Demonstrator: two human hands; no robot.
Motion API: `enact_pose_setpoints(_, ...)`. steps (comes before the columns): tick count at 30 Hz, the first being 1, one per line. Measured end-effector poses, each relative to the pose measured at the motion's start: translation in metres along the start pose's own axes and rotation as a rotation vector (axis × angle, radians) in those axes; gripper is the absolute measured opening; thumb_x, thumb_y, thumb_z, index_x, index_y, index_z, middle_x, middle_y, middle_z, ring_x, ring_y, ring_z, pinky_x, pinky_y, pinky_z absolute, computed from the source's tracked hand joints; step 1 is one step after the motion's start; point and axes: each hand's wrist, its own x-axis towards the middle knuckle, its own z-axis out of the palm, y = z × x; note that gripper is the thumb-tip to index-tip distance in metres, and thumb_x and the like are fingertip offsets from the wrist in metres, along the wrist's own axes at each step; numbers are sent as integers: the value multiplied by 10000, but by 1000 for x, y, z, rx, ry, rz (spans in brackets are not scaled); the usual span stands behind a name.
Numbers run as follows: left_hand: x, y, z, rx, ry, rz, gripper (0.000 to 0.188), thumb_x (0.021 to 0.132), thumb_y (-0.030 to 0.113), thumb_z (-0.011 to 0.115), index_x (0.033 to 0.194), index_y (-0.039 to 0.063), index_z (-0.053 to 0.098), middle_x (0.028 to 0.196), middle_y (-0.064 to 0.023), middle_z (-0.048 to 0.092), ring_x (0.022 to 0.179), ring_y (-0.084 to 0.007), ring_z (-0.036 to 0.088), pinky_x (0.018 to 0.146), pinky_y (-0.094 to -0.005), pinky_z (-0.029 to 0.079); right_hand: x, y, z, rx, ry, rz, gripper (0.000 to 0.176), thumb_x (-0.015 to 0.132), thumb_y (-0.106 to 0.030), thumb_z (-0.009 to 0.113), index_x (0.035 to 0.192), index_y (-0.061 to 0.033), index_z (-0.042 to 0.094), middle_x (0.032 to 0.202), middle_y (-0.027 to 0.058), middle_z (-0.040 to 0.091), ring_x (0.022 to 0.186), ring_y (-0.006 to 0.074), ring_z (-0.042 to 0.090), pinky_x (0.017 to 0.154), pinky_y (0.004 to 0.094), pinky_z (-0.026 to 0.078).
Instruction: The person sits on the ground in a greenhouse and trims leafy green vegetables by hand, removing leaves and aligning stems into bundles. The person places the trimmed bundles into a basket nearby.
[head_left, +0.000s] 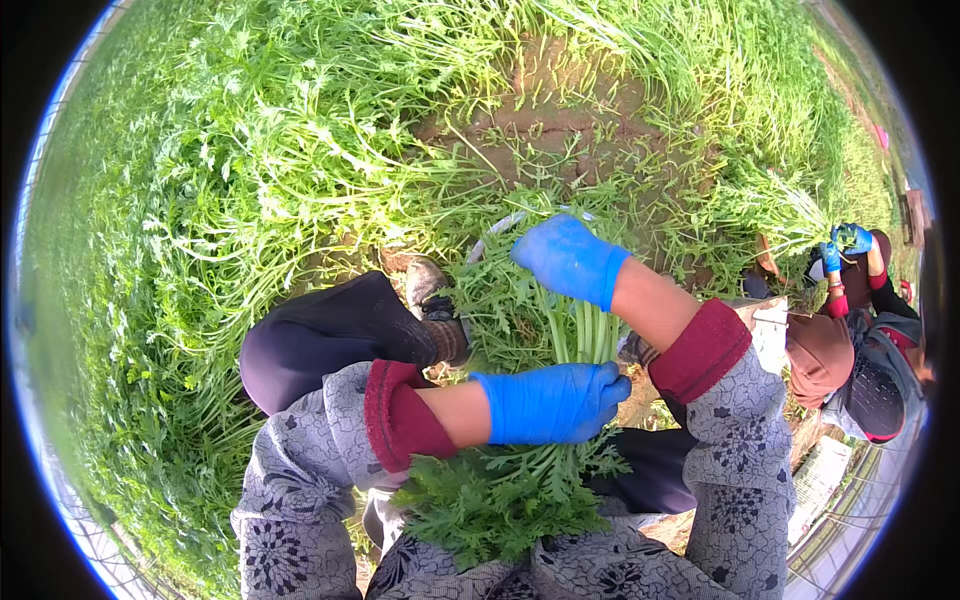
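Observation:
My left hand, in a blue glove, is closed around a bunch of leafy greens with pale green stems and lobed leaves that look like garland chrysanthemum. The leafy end hangs toward my lap; the stems point away from me. Over the far part of the stems is my right hand, also blue-gloved, back upward with the fingers curled under. Its fingertips are hidden, so what they hold does not show. Beneath both hands, between my feet, loose leaves and trimmings lie in a heap.
A pale curved rim shows among the trimmings. Dense standing greens fill the left side. Ahead lies brown soil with cut stubble. At right, another person in a cap holds a bunch of greens with blue-gloved hands.

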Motion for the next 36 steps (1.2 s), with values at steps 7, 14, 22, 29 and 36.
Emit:
enact_pose_setpoints(7,-57,-61,-58,-835,598,-349,234,824,311,649,980,145,701,1219,-45,634,1062,-238,561,927,-372,411,-104,108,-19,579,823,830,271,834,-174,689,1066,-36,664,900,183,686,728,289,676,681,394,528)
enact_pose_setpoints(14,-100,-50,-58,-1499,1525,-776,154,873,48,651,999,120,598,1306,-91,554,1249,-289,485,1105,-488,377,-199,-6,0,1422,809,653,223,851,46,579,1071,42,618,997,145,696,733,151,661,553,250,530)
enact_pose_setpoints(22,-53,-53,-63,-1333,1528,-628,113,872,65,658,951,92,583,1274,-146,548,1242,-321,494,1056,-497,436,-120,-83,-13,1686,841,490,310,803,-173,761,1040,11,681,755,68,674,604,148,623,541,289,485)
enact_pose_setpoints(29,-39,-53,-47,-1120,1376,-459,201,957,253,556,932,54,547,1306,-211,522,1269,-325,474,1036,-497,437,-83,-62,21,917,929,747,199,829,-137,717,943,21,680,704,84,656,573,135,576,538,323,449)
enact_pose_setpoints(36,-47,-42,-49,-1024,1364,-652,196,968,261,539,973,65,533,1300,-186,519,1250,-309,480,1046,-464,422,-154,-91,7,1475,1136,733,322,828,-229,710,1058,-8,670,607,133,583,530,249,576,527,352,455)
